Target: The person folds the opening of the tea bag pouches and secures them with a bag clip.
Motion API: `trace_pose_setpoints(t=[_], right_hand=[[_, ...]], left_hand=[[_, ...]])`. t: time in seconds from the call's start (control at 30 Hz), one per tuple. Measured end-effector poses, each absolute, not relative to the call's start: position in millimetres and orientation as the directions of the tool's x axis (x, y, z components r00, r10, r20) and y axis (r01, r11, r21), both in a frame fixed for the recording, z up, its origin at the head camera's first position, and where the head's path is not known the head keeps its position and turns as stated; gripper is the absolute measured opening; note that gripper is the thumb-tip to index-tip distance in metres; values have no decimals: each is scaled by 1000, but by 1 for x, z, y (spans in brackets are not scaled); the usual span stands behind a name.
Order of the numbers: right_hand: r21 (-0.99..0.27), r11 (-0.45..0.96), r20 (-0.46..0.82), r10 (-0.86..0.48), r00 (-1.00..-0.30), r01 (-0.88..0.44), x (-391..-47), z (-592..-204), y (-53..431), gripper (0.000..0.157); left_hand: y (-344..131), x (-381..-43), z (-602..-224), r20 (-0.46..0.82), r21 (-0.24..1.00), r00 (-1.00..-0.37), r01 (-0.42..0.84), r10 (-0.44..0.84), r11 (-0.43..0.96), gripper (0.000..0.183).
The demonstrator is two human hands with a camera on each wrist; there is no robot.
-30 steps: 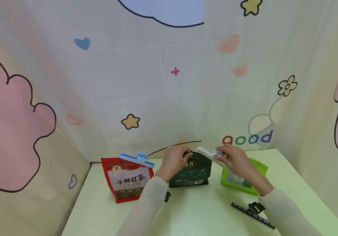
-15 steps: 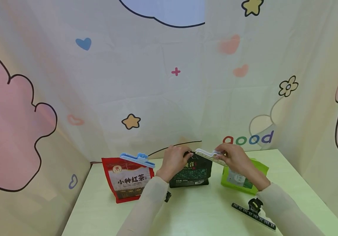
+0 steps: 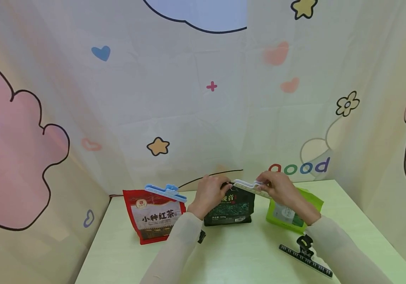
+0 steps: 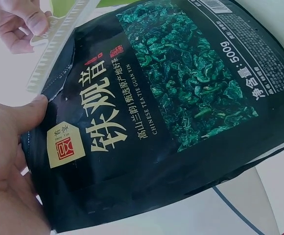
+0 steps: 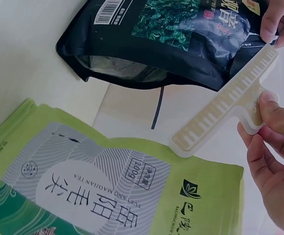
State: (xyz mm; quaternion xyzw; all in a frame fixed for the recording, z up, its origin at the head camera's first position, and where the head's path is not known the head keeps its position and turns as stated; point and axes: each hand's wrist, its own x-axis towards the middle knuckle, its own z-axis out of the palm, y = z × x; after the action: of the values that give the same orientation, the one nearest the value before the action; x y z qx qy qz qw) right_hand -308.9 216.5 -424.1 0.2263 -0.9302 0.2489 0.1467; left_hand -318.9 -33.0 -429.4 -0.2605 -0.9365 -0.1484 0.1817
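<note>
While the left hand (image 3: 210,192) pinches the top edge of the black tea bag (image 3: 229,209), thumb on the front face, the right hand (image 3: 279,187) pinches the white clip (image 5: 220,104) by its handle, thumb against fingertips. Clip lies along that bag's top edge, just beside the left thumb; can't tell whether the edge sits between its jaws. Small lettering on the clip handle, unreadable. Black bag is at the back of the counter (image 3: 242,254), between the other two. Reads 铁观音 in gold, "CHINESE TEA TIE GUAN YIN", 净含量: 500g, plus a tea-leaf print and a barcode (image 5: 107,11). Cream patch (image 4: 66,145) near its top corner: 首宴, "Shou Yan", red seal. Green bag (image 3: 284,216) is below the right forearm: 岳阳毛尖, "MAOJIAN TEA", 净含量 100g in a box; leaf logo with 巴陵 and "BALINGCHUN", rest cut off. Red bag (image 3: 157,221), left side, reads 小种红茶, round emblem too small to read; blue clip (image 3: 166,192) across its top edge. Black clip (image 3: 305,256) with ruler-like marks lies on the counter near the right sleeve. Small black piece (image 3: 201,236) pokes out beside the left sleeve, mostly hidden. Backdrop (image 3: 189,98) has coloured letters "ood" after a partly covered red one.
</note>
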Motion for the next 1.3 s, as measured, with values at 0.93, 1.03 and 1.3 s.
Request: trace_pose_setpoints(t=[0.93, 1.03, 1.3], right_hand=[[-340, 784, 364, -399, -842, -519, -316, -428, 213, 30], [-327, 783, 387, -400, -831, -529, -317, -430, 214, 28], [-308, 750, 459, -422, -782, -585, -319, -430, 214, 26]], left_hand=[[-52, -320, -422, 456, 216, -793, 540, 405, 813, 20], [-53, -321, -423, 451, 254, -793, 555, 411, 792, 21], [-54, -322, -423, 431, 312, -801, 564, 416, 764, 21]])
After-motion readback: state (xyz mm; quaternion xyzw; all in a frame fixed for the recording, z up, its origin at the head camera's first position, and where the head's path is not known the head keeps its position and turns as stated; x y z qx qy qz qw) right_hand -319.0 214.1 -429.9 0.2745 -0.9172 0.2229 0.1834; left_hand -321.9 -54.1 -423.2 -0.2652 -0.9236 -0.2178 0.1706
